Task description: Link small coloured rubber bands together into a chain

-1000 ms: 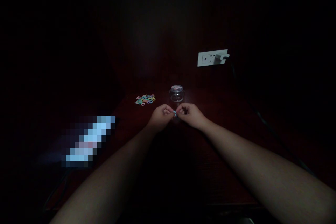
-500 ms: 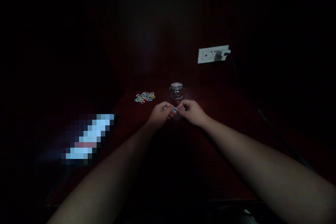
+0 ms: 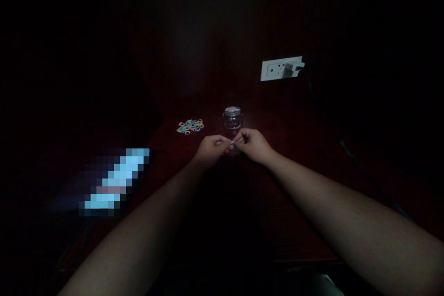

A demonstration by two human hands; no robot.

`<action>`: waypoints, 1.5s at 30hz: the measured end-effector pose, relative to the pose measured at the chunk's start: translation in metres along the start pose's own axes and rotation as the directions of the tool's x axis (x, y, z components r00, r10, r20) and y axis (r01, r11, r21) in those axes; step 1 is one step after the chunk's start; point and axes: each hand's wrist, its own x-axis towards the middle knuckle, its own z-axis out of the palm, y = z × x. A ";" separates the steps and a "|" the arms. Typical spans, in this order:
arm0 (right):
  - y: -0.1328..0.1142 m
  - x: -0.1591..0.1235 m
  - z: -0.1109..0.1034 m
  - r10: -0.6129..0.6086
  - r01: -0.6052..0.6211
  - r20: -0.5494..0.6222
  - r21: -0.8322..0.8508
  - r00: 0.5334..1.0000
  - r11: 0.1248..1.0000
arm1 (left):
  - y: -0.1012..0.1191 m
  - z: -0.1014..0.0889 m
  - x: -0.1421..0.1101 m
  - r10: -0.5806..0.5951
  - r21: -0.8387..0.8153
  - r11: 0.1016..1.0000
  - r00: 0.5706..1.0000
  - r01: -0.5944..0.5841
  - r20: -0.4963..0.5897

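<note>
In the head view, my left hand [image 3: 211, 151] and right hand [image 3: 255, 144] are both pinching a small blue band [image 3: 232, 143], near the jar [image 3: 232, 118]. I seem to be working it two-handed; moving on is likely requiring one pinch to loosen.

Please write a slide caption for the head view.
Both hands pinch a small light-blue item near a clear lidded jar.
</note>
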 end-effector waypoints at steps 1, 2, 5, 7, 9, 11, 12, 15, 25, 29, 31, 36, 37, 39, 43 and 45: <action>0.000 0.000 0.000 -0.001 0.001 -0.006 -0.005 1.000 1.000 | 0.001 0.000 -0.001 0.002 0.011 1.000 1.000 -0.002 0.003; 0.000 0.000 0.000 -0.003 0.003 -0.010 -0.011 1.000 1.000 | 0.002 0.000 -0.001 0.004 0.019 1.000 1.000 -0.004 0.005; 0.001 0.000 0.000 -0.006 0.005 -0.020 -0.025 1.000 1.000 | 0.004 0.000 -0.002 0.009 0.031 0.999 1.000 -0.009 0.019; 0.001 0.001 0.000 -0.003 0.003 -0.025 -0.027 1.000 1.000 | 0.003 0.000 -0.002 0.005 0.026 1.000 1.000 -0.005 0.027; 0.001 0.001 0.000 -0.003 0.002 -0.033 -0.034 0.999 0.999 | 0.003 0.000 -0.001 0.001 0.022 1.000 1.000 -0.001 0.030; 0.001 0.000 0.000 -0.005 0.004 -0.033 -0.035 0.999 0.999 | 0.003 0.000 -0.002 -0.001 0.021 1.000 0.999 0.000 0.033; 0.001 0.000 0.000 -0.008 0.007 -0.033 -0.032 0.999 0.999 | 0.003 0.000 -0.002 0.003 0.024 1.000 0.999 -0.004 0.037; 0.000 -0.001 0.000 -0.014 0.014 -0.032 -0.017 0.999 1.000 | 0.003 0.000 -0.002 0.008 0.026 1.000 0.999 -0.010 0.053; -0.003 -0.001 0.001 -0.028 0.028 -0.012 -0.013 1.000 1.000 | 0.002 0.000 -0.002 0.039 0.022 0.999 0.999 -0.040 0.012; -0.006 -0.003 0.001 -0.050 0.050 -0.012 -0.035 0.999 0.998 | -0.002 0.001 0.000 0.038 0.000 0.999 0.999 -0.038 -0.025; -0.008 -0.003 0.001 -0.050 0.049 -0.010 -0.046 0.999 0.998 | -0.004 0.000 0.001 0.044 0.004 0.999 0.998 -0.044 -0.047; -0.009 -0.002 0.001 -0.044 0.042 -0.015 -0.071 0.999 0.997 | -0.006 0.000 0.003 0.062 0.005 0.998 0.996 -0.062 -0.067; -0.008 -0.002 0.001 -0.048 0.046 -0.017 -0.071 0.999 0.996 | -0.006 0.000 0.003 0.064 0.008 0.998 0.996 -0.064 -0.066; -0.006 -0.001 0.001 -0.052 0.051 -0.023 -0.057 0.998 0.997 | -0.007 -0.001 0.003 0.062 0.014 0.998 0.996 -0.062 -0.062; -0.003 0.001 0.001 -0.033 0.030 -0.083 -0.032 0.996 0.999 | -0.006 0.000 0.003 0.046 0.006 0.999 0.997 -0.045 -0.057; -0.002 0.001 0.001 -0.028 0.022 -0.113 -0.050 0.993 0.999 | -0.005 0.001 0.003 0.040 0.002 0.999 0.997 -0.040 -0.059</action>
